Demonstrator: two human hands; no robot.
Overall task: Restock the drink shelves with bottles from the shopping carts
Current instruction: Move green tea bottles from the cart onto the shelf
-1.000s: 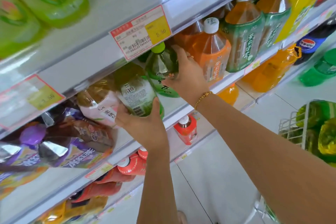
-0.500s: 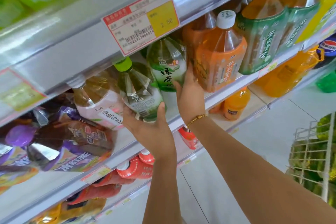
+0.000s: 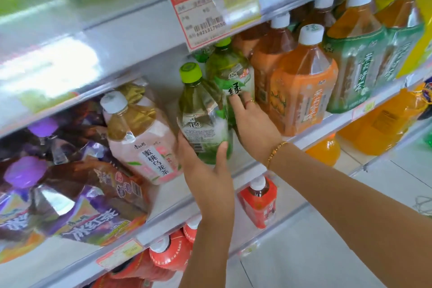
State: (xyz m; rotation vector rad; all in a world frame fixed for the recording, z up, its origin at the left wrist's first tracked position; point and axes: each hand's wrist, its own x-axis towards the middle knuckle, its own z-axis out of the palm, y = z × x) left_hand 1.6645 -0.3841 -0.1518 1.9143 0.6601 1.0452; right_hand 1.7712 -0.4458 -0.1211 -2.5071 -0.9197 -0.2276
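Note:
My left hand (image 3: 205,170) grips the lower body of a green tea bottle (image 3: 198,110) with a lime cap, standing nearly upright at the front of the middle shelf (image 3: 163,196). Behind it stands a second green tea bottle (image 3: 230,77). My right hand (image 3: 253,121) rests flat against that bottle's label, fingers straight, a gold bracelet on the wrist. Both bottles sit between a pink peach oolong bottle (image 3: 142,145) and an orange-labelled bottle (image 3: 301,91).
Purple-capped dark tea bottles (image 3: 60,196) fill the shelf's left. Green-labelled bottles (image 3: 357,63) stand to the right. A price tag (image 3: 212,9) hangs from the upper shelf edge. Red bottles (image 3: 259,203) and orange soda (image 3: 378,124) sit on lower shelves. White floor tiles lie lower right.
The front green tea bottle has been stood more upright and pushed onto the shelf. My right hand slid up onto the rear bottle's label. The camera view has shifted left.

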